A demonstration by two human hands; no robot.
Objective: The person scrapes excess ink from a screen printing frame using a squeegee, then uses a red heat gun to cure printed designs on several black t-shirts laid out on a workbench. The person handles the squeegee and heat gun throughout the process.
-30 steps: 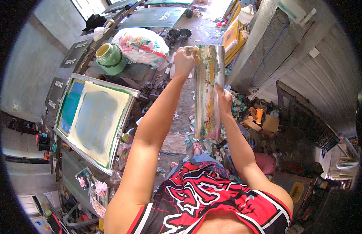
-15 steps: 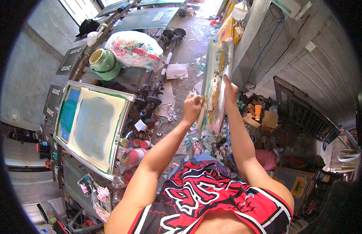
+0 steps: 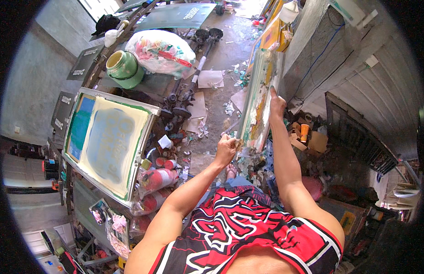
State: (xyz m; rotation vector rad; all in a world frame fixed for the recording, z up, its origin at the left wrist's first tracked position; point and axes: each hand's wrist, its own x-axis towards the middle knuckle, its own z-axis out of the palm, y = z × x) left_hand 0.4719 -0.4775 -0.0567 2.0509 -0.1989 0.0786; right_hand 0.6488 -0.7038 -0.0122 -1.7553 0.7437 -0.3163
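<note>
My right hand [image 3: 277,105] grips the right side of a long, paint-stained metal frame [image 3: 254,102], which looks like a screen-printing frame seen nearly edge-on. Green, white and ochre smears run along it. My left hand [image 3: 226,150] is closed beside the frame's near left corner, with a small brownish scrap [image 3: 239,144] showing at its fingertips. Whether the scrap is loose or stuck to the frame, I cannot tell.
To the left, a printing screen [image 3: 112,144] with a blue-grey patch lies flat. Behind it stand a green jar [image 3: 125,71] and a stuffed plastic bag [image 3: 162,52]. Paper scraps [image 3: 211,79] litter the floor. An orange cup [image 3: 304,132] sits among cartons at right.
My left hand has moved down toward me, along the frame's left edge to its near end. The frame's far end has swung slightly right, and my right hand has shifted right and lower.
</note>
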